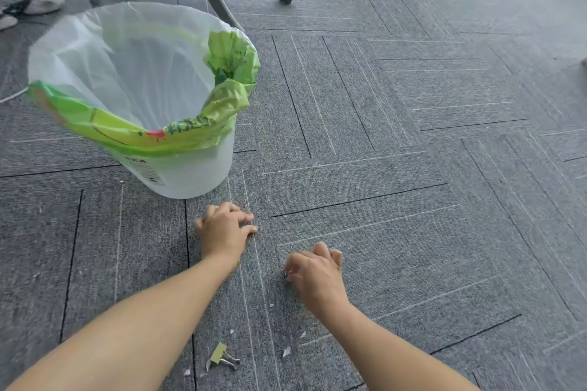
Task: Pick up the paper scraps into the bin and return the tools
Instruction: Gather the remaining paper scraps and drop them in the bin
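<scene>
Clip (221, 355) nearest; left hand (223, 233), right hand (318, 276) curled.

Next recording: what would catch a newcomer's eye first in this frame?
The white bin, with a bright green bag bunched over its rim, dominates the upper left. Just below it, the left hand and right hand are down on the grey carpet with fingers curled. Near the bottom edge lie a pale green binder clip and small paper scraps.

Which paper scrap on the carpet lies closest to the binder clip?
The pale scrap just left of the binder clip; every other scrap lies clearly farther away.
</scene>
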Demonstrator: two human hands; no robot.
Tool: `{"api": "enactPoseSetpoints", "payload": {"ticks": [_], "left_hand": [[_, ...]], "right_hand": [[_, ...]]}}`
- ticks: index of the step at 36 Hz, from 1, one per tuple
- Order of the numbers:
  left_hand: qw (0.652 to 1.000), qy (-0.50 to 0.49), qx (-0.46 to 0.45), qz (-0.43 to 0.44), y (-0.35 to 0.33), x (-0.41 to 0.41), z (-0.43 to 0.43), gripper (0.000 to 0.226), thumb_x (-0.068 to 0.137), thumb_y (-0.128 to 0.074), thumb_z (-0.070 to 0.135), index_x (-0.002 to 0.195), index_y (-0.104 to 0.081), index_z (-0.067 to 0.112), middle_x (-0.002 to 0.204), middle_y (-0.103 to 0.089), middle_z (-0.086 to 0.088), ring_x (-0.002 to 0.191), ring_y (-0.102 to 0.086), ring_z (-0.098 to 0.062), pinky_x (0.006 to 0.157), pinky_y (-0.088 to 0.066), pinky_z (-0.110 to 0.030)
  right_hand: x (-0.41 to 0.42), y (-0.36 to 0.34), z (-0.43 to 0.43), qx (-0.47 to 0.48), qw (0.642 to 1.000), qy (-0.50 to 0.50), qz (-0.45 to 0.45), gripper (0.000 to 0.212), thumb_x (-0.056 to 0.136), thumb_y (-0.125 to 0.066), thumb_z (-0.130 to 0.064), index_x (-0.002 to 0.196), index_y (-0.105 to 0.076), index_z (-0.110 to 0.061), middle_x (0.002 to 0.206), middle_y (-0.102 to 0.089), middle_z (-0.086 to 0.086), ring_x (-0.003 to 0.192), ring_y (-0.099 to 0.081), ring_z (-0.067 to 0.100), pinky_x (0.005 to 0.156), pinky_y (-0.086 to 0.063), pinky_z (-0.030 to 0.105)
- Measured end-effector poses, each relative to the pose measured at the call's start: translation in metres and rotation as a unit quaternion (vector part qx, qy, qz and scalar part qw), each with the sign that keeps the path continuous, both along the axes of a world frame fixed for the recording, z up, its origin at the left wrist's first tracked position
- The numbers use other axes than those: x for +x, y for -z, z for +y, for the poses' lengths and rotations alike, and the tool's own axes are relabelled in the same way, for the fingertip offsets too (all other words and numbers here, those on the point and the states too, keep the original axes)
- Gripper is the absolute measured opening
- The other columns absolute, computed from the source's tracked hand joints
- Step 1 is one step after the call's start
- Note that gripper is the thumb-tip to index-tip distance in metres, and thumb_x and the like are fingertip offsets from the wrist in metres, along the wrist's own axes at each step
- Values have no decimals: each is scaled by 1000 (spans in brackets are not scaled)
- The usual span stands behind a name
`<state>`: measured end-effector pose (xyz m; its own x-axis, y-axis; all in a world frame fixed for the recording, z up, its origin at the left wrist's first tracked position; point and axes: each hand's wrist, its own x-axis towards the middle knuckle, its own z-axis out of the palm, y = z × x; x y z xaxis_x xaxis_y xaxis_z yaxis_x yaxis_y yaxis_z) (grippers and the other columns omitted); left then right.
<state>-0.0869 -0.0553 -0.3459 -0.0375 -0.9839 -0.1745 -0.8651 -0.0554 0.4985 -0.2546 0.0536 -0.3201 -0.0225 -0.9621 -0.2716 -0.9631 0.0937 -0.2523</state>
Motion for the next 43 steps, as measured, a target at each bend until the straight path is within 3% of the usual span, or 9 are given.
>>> {"api": "enactPoseSetpoints", "payload": {"ticks": [5,14,17,21,25,27,35,38,43], "left_hand": [[1000,10,-13,-26,5,5,3,17,73,-70,57,83,-72,44,94,-51,24,97,-36,-9,81,-22,-33],[999,-3,-40,-2,6,5,10,10,72,-75,51,76,-70,43,90,-50,22,93,-36,-10,82,-24,-33],[999,2,-44,-6,7,3,10,9,75,-74,48,77,-70,41,92,-53,19,95,-39,-12,82,-23,-32],[998,41,-41,-40,10,0,13,8,85,-66,44,85,-67,36,97,-56,14,101,-45,-15,88,-36,-37],[997,58,-13,-46,4,-1,16,10,91,-58,41,91,-64,34,103,-53,13,105,-43,-14,95,-34,-36],[996,79,-3,-36,0,2,19,10,91,-57,40,92,-63,31,102,-51,12,105,-42,-13,97,-34,-33],[990,60,4,125,-46,45,63,7,87,-65,31,84,-59,30,95,-50,16,99,-44,-6,97,-39,-31],[979,58,-31,195,-86,64,72,9,86,-65,32,82,-57,34,95,-49,20,103,-43,3,95,-36,-22],[950,39,-180,252,-174,87,64,4,84,-68,29,87,-65,29,96,-48,24,101,-49,-6,87,-38,-19]], "right_hand": [[-1,1,-1,5,1000,12,-5,15,89,-62,-41,101,-67,-33,103,-65,-19,101,-36,10,79,-14,31],[0,0,-7,7,1000,-9,-2,18,92,-57,-42,99,-70,-32,104,-67,-18,104,-37,13,85,-16,34],[1,2,-8,12,999,-29,8,16,95,-55,-37,102,-68,-30,105,-65,-14,106,-37,15,85,-16,34],[6,2,-12,19,999,-42,20,14,97,-52,-22,103,-64,-27,105,-63,-9,106,-36,18,86,-18,34],[8,1,-15,22,998,-53,22,17,95,-53,-13,103,-63,-24,104,-62,-6,108,-36,19,95,-27,35],[9,0,-14,15,998,-54,24,18,93,-54,-11,101,-63,-25,102,-61,-7,106,-37,19,93,-25,35],[33,-24,-17,-126,988,35,-87,8,92,-58,-34,85,-61,-32,87,-61,-18,87,-39,13,79,-32,36],[47,-57,-31,-248,962,39,-110,10,90,-54,-37,84,-61,-32,83,-60,-19,82,-42,12,75,-26,34],[79,-143,-81,-419,896,-18,-147,11,91,-55,-33,86,-63,-28,85,-62,-15,83,-44,13,75,-20,31]]}}
